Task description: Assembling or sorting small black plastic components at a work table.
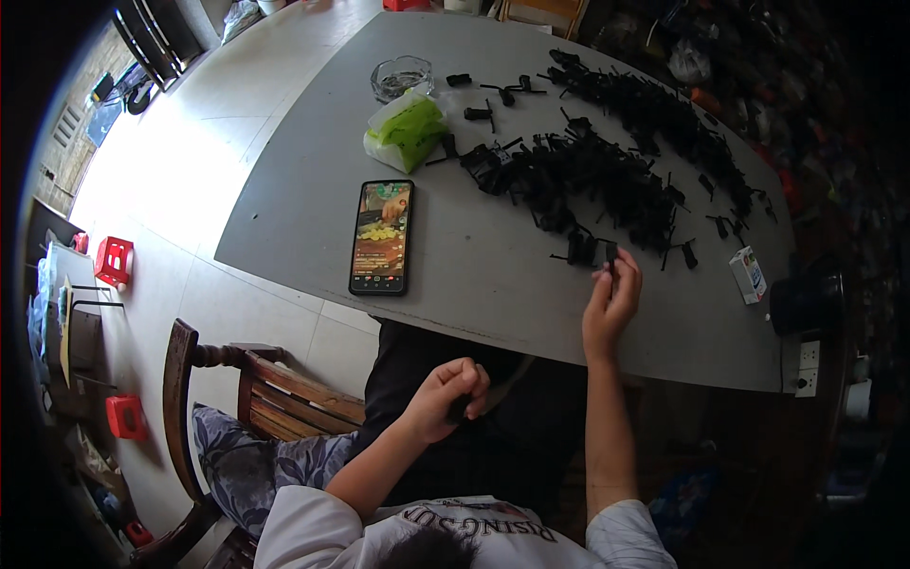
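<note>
My right hand [614, 302] reaches over the near part of the table, its thumb and fingers pinched on a small black plastic part [610, 253]. That part is at the near edge of a heap of similar black parts [607, 180] with thin protruding pins or arms. Over my lap, below the table's edge, my left hand [445, 400] is closed around a small black piece [459, 408]; only a bit of it shows between the fingers. A second, longer band of black parts [654, 104] lies behind the heap, and a few single ones are scattered around.
On the grey table [493, 313] lies a phone [381, 237] with its screen lit. Beyond it are a green-and-white plastic packet [408, 131] and a glass ashtray [401, 78]. At right are a small white box [748, 274] and a dark cylindrical container [806, 303]. A wooden chair [180, 408] stands at left.
</note>
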The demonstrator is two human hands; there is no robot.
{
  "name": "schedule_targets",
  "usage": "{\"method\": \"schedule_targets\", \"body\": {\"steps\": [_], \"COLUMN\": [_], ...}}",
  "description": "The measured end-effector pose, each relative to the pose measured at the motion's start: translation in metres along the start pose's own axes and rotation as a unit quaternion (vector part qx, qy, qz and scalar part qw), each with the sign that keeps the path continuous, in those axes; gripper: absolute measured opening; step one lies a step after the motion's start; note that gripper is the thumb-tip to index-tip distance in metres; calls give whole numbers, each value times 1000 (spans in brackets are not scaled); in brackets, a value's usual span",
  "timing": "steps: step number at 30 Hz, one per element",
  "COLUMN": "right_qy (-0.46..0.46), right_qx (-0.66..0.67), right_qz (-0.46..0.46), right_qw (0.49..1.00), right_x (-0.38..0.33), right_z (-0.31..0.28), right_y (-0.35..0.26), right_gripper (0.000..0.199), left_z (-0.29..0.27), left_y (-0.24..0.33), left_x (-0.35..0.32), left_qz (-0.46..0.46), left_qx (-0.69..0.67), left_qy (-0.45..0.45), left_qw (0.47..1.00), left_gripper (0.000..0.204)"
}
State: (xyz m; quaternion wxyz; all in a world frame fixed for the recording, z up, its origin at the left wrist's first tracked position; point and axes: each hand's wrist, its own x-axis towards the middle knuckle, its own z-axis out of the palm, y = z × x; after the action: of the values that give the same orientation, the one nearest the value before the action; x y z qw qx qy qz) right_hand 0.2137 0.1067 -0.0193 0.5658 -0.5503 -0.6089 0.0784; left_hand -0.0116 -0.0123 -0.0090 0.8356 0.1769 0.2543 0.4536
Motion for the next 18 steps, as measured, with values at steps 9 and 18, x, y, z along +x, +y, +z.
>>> {"method": "schedule_targets", "body": {"steps": [9,18], "right_qy": [-222,-394], "right_qx": [470,461], "right_qz": [301,424], "right_qw": [800,673], "right_x": [-86,-75], "right_z": [-31,-56], "right_y": [-97,-109], "right_gripper": [26,15], "left_z": [17,23], "left_y": [1,26], "left_x": [6,1], "left_qz": [87,239], "left_qx": [147,418], "left_qy": [26,-133], "left_qw": [985,866], "left_gripper": [24,20]}}
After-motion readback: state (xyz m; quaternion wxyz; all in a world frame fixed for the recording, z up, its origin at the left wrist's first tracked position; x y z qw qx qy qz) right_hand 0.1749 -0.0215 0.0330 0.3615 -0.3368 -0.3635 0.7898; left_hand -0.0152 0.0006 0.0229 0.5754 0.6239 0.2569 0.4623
